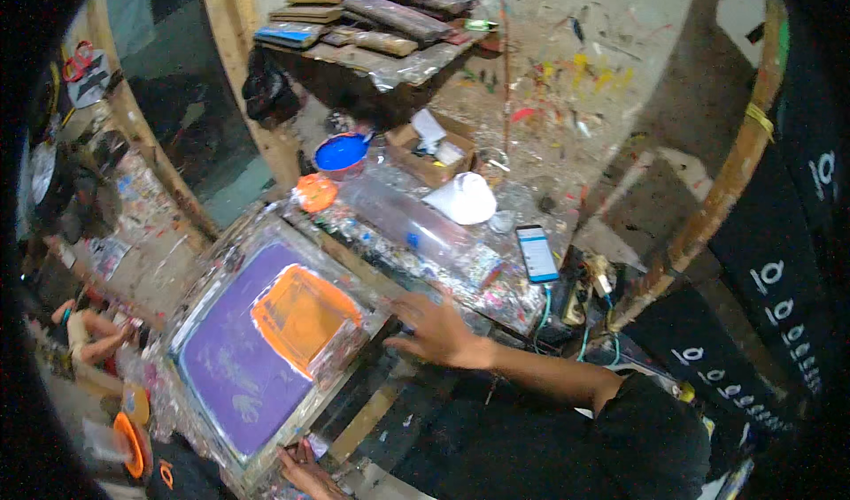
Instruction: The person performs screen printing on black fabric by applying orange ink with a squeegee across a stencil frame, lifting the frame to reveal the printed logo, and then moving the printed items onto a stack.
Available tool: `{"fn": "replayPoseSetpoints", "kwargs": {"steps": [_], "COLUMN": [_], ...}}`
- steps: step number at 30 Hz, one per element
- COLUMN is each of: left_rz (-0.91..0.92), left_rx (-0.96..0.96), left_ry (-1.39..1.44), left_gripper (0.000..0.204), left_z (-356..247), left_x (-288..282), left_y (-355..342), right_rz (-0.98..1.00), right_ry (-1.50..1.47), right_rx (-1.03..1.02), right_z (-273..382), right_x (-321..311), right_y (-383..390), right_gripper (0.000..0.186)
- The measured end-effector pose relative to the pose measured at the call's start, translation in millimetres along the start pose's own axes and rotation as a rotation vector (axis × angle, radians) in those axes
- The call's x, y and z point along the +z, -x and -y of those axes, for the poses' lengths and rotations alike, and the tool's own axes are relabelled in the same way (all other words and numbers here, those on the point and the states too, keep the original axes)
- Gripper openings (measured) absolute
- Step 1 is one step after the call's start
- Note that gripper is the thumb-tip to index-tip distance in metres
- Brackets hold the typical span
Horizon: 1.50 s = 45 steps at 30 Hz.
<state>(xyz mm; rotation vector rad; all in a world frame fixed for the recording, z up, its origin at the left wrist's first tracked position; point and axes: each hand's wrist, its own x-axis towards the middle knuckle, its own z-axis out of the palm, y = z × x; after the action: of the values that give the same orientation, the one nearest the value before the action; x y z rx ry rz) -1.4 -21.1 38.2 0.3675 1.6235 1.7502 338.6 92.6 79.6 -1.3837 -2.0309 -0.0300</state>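
Observation:
A screen-printing frame lies tilted in front of me. Its mesh has a large purple area and an orange block with a ragged pale outline. My right hand reaches in from the right, fingers apart, beside the frame's right edge; nothing shows in it. At the frame's near corner, low in the picture, my left hand has its fingers closed on the edge; part of it is cut off by the picture's lower rim. Dark cloth and a pale wooden strip lie under and beside the frame.
Behind the frame are a clear plastic bottle, a blue paint tub, a cardboard box, a white cone and a cabled phone. Squeegees fill a far table. Printed black fabric hangs right. Another person is lower left.

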Motion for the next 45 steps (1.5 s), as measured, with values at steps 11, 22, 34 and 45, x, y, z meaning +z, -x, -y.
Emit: {"fn": "replayPoseSetpoints", "kwargs": {"steps": [11, 22, 34, 45], "left_rz": [0.198, 0.148, 0.034, 0.035], "left_rx": [-0.211, -0.203, -0.137, 0.099], "left_ry": [0.096, 0.212, -0.025, 0.067], "left_gripper": [0.046, 0.045, 0.041, 0.053], "left_z": [62, 47, 3, -9], "left_x": [-74, -29, -7, -3], "left_y": [-64, -33, -15, -12], "right_rz": [0.041, -0.096, 0.043, 0.315], "right_ry": [0.421, 0.398, 0.187, 0.147], "right_rx": [1.403, 0.717, -0.012, -0.501], "right_z": [-175, -115, 11, 96], "right_x": [-67, -62, -70, 28], "right_y": [50, -45, -76, -70], "right_gripper": [0.111, 0.091, 0.074, 0.058]}}
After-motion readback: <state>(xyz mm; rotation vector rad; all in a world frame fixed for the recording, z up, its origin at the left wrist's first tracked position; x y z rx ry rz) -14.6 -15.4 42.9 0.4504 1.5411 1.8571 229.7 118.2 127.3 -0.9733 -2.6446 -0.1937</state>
